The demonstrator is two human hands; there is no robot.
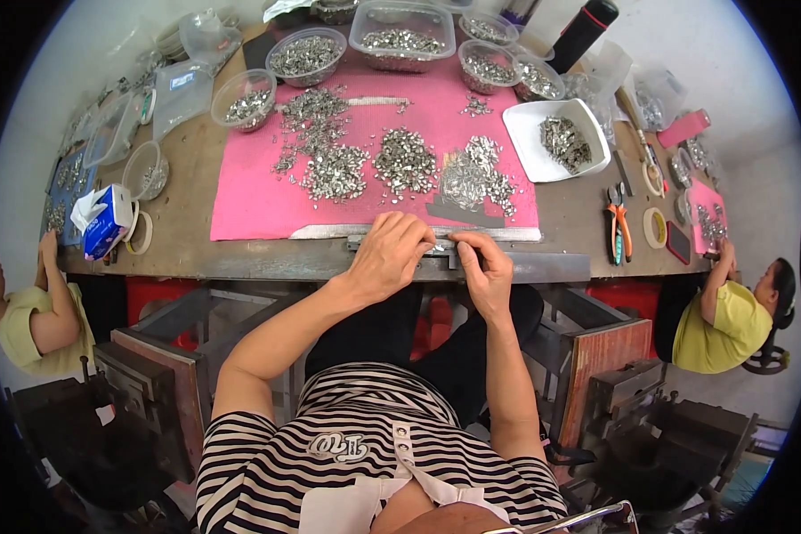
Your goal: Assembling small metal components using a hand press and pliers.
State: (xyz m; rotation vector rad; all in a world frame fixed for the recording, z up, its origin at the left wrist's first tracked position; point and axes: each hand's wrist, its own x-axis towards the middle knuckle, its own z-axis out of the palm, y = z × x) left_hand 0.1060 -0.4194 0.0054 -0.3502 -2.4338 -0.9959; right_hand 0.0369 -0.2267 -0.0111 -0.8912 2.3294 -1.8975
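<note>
— From my feed, what's at twelve o'clock on the bench?

— I see a clear rectangular tub (401, 34) of small metal bits, flanked by round clear bowls (306, 55) of the same. A black flask (582, 34) lies tilted toward one o'clock.

— And to the right?

— At two o'clock I make out a white square dish (556, 140) holding metal parts; at three, orange-handled pliers (619, 222) just beside a tape roll (655, 228).

— Left side?

— At nine o'clock, a blue tissue pack (107, 220). Two people in yellow tops sit at the ends: one (36, 320) at eight, the other (730, 316) at four.
</note>
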